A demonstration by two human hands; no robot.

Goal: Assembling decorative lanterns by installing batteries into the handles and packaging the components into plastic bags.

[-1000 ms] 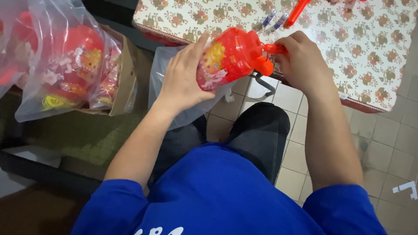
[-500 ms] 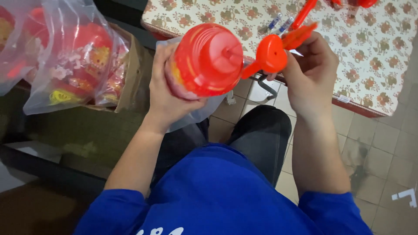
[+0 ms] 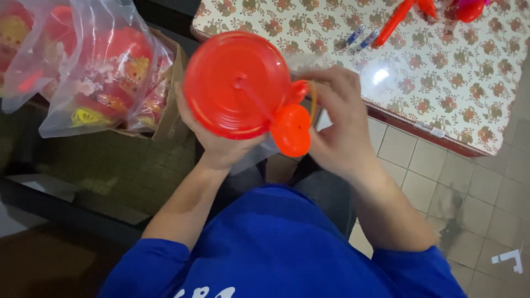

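Note:
My left hand point(image 3: 221, 144) grips a round red plastic lantern point(image 3: 237, 83) from below, its flat circular end turned up toward the camera. A small red cap-shaped piece point(image 3: 291, 130) hangs at the lantern's right edge, joined to it by a thin red stem. My right hand point(image 3: 338, 128) pinches that small piece and a thin loop beside it. Both hands are raised above my lap, in front of the blue shirt.
Clear plastic bags point(image 3: 91, 66) of similar red lanterns sit in a cardboard box point(image 3: 171, 110) at left. A table with a floral cloth point(image 3: 441, 72) is ahead right, bearing two small batteries point(image 3: 361, 38) and red plastic parts point(image 3: 397, 19). Tiled floor point(image 3: 475, 209) lies at right.
The lantern has been lifted closer and rotated so its flat round end faces the camera. My right hand has followed, staying on the small red piece at its side.

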